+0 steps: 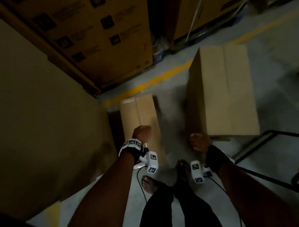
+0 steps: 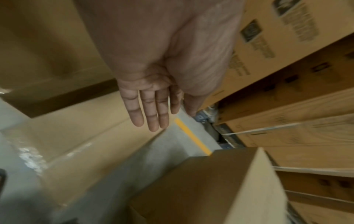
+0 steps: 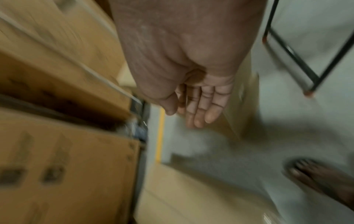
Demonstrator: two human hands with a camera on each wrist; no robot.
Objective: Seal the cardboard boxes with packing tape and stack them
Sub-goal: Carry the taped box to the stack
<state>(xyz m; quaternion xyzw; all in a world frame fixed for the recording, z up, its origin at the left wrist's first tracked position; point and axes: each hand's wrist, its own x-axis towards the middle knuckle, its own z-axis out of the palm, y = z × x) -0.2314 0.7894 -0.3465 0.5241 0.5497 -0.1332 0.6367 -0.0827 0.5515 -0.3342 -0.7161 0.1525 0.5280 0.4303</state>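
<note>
Standing between two boxes on the floor. Low box: ahead of my left hand, long axis running away. Tall box: beside my right hand, nearer. Both hands empty, fingers straight.

Two cardboard boxes on floor

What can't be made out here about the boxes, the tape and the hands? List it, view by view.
- Head view: the fingers of the left hand and right hand are hidden behind the backs of the hands.
- Head view: print on the stacked printed cartons is too dark and blurred to read.
- Right wrist view: motion blur smears the taller box; its seam is unreadable.
- All views: no packing tape roll or dispenser is visible.
- Head view: the low box is partly covered by the left hand.
</note>
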